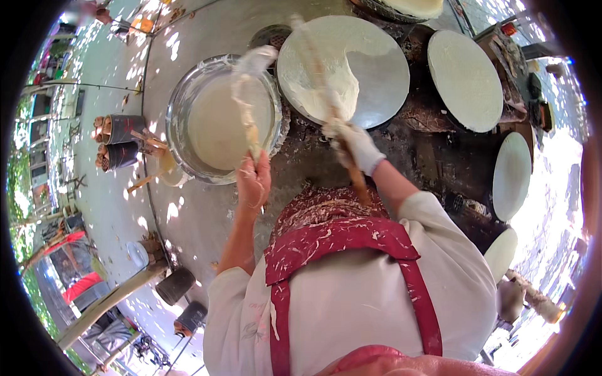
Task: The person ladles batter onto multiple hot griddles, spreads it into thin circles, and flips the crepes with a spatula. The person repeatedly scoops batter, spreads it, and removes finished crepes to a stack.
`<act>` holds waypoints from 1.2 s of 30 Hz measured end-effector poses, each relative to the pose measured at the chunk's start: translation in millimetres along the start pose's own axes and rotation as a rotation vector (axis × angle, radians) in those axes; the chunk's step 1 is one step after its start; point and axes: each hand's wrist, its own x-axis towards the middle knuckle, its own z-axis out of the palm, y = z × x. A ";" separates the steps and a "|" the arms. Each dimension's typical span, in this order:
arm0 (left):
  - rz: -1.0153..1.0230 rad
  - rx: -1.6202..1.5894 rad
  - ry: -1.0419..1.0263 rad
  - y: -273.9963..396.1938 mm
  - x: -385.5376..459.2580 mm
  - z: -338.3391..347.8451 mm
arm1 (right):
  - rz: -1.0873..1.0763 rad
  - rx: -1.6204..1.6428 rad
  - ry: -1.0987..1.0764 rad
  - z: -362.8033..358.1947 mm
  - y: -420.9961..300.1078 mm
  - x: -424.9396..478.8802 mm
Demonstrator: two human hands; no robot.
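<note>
My bare left hand grips the handle of a batter-coated ladle, blurred by motion, over a metal basin of pale batter. My right hand, in a white glove, is closed on a long wooden stick that reaches across a round griddle. Pale batter coats the griddle's left and upper part; its lower right surface shows bare and grey. Whether the stick touches the batter cannot be told.
Several more round griddles with pale coatings, one nearest, curve down the right side over a dark, sooty stove top. Dark buckets of cylindrical briquettes stand at the left, beside a wooden-handled tool. A wooden pole crosses the lower left.
</note>
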 end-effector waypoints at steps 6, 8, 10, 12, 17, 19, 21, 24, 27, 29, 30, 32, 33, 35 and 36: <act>-0.263 -0.333 -0.012 -27.8 -18.9 -62.5 | -0.429 -0.548 0.488 58.7 99.9 104.2; -0.330 -0.355 -0.017 -33.4 -33.4 -71.6 | -0.338 -0.539 0.738 43.0 103.2 89.2; -0.402 -0.360 0.002 -31.9 -47.9 -79.2 | -0.327 -0.370 0.717 20.6 100.5 65.9; -0.403 -0.330 0.037 -39.2 -61.6 -81.9 | -0.248 -0.059 0.675 24.1 73.5 27.3; -0.384 -0.275 0.086 -43.0 -78.9 -72.1 | -0.227 -0.707 0.525 34.6 49.4 -11.4; -0.391 -0.272 0.115 -32.9 -82.8 -60.0 | -0.194 -1.078 0.607 19.5 55.3 -21.3; -0.391 -0.271 0.139 -20.7 -88.7 -44.0 | -0.101 -1.070 0.653 -9.1 33.2 -41.3; -0.380 -0.257 0.145 4.6 -91.0 -14.0 | -0.389 -1.305 0.645 -87.7 15.3 -14.1; -0.411 -0.251 0.154 28.1 -96.5 15.0 | -0.184 -0.818 0.491 -76.5 -19.4 -42.6; -0.437 -0.295 0.153 40.1 -98.8 31.7 | -0.405 -1.104 0.410 -96.1 23.0 -38.4; -0.445 -0.285 0.156 44.1 -103.7 36.8 | -0.284 -1.286 0.308 -97.0 26.4 -54.4; -0.449 -0.266 0.163 52.6 -109.6 45.3 | -0.221 -1.371 0.340 -115.3 15.4 -65.7; -0.456 -0.259 0.170 56.9 -111.9 50.4 | -0.279 -1.355 0.415 -134.3 10.5 -68.9; -0.464 -0.241 0.183 63.7 -115.0 60.7 | -0.336 -1.313 0.579 -161.7 -23.7 -54.3; -0.463 -0.233 0.171 66.5 -113.6 65.8 | -0.348 -1.294 0.606 -177.6 -35.2 -35.0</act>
